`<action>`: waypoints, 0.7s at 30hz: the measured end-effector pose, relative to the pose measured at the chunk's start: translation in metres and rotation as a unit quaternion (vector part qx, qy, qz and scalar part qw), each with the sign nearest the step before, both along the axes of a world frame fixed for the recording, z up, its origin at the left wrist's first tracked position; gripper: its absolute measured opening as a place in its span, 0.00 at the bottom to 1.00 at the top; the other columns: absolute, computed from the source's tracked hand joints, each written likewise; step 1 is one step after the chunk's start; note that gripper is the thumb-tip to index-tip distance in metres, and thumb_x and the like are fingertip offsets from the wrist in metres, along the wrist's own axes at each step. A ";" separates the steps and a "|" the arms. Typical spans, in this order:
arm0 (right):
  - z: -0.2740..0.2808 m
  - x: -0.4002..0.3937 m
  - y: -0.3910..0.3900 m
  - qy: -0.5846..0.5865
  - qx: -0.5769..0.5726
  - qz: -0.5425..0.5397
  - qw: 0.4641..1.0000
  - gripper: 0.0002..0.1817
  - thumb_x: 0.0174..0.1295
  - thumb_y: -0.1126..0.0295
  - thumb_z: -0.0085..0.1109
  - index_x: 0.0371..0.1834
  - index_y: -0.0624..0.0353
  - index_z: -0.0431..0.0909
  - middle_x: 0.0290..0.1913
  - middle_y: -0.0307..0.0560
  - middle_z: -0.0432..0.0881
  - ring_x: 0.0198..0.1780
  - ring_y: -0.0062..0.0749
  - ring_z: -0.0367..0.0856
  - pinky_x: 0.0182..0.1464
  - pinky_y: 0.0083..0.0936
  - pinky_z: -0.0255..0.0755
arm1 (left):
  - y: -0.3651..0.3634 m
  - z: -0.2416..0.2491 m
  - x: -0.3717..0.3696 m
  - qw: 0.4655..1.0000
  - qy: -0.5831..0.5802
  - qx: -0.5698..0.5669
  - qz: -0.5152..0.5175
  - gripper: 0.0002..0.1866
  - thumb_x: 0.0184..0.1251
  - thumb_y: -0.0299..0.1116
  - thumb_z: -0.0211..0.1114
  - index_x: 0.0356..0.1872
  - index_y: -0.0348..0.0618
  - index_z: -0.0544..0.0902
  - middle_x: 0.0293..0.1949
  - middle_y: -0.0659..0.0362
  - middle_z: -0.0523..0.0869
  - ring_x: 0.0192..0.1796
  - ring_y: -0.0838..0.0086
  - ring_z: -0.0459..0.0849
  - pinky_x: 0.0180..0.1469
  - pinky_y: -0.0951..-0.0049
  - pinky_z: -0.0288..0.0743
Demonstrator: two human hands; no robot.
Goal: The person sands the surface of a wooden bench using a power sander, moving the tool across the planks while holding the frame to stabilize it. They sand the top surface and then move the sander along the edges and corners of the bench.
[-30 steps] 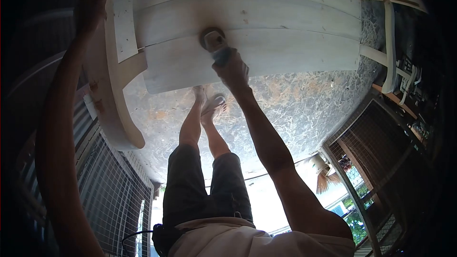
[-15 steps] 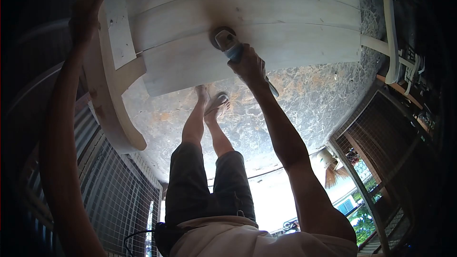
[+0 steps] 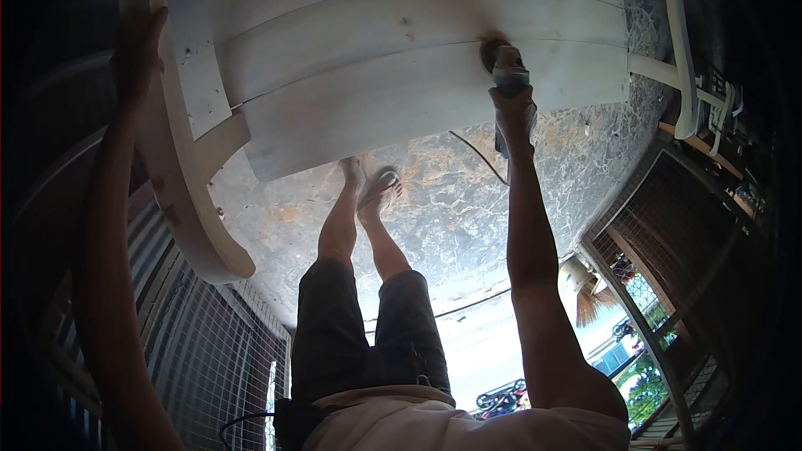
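Note:
A handheld power tool [image 3: 510, 71] with a round dark disc rests on the pale planks [image 3: 351, 100] of a wooden bench, right of the middle. Wrapped round its body is my right hand [image 3: 515, 113]. A dark cord hangs near the bench's front edge. At the upper left, my left hand [image 3: 142, 63] is on the curved wooden armrest [image 3: 196, 209], its fingers closed over the edge and partly in shadow. Small dark marks dot the planks, and brownish dust or blur shows beside the disc.
Below the bench lies a mottled stone-like floor [image 3: 426, 209], with my legs and feet on it. Wire mesh [image 3: 225, 342] stands at the left, and a framed mesh panel [image 3: 660, 234] at the right. A straw broom [image 3: 587, 305] hangs at the lower right.
My right hand and the power tool have moved to the right along the planks. The cord now shows below the bench edge. My left hand stays on the armrest.

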State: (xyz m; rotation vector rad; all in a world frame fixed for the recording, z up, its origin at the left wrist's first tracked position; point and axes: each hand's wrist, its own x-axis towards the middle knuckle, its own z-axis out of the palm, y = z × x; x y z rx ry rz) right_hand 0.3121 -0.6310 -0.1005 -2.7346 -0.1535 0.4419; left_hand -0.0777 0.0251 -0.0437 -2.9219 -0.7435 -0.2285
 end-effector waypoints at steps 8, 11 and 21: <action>0.012 -0.105 0.129 0.128 0.035 0.060 0.989 0.39 0.60 0.51 0.77 0.66 0.63 0.72 0.50 0.65 0.90 0.54 0.69 0.92 0.62 0.61 0.82 | -0.005 0.004 -0.006 0.995 0.065 0.072 -0.010 0.36 0.72 0.26 0.74 0.81 0.63 0.80 0.77 0.41 0.74 0.73 0.46 0.83 0.74 0.53 0.85; -0.006 -0.166 0.190 0.117 0.028 0.268 0.956 0.38 0.60 0.53 0.81 0.66 0.60 0.72 0.55 0.61 0.85 0.56 0.62 0.91 0.62 0.60 0.85 | -0.012 0.008 -0.002 0.998 0.034 0.056 -0.023 0.41 0.67 0.21 0.75 0.81 0.64 0.80 0.77 0.39 0.74 0.76 0.41 0.80 0.76 0.50 0.81; 0.006 -0.137 0.161 0.095 0.070 0.308 0.944 0.38 0.53 0.60 0.88 0.64 0.57 0.74 0.54 0.59 0.87 0.54 0.64 0.91 0.57 0.58 0.86 | -0.017 0.010 -0.005 1.000 0.012 -0.006 -0.002 0.39 0.72 0.18 0.71 0.82 0.66 0.79 0.77 0.39 0.75 0.78 0.37 0.76 0.78 0.48 0.77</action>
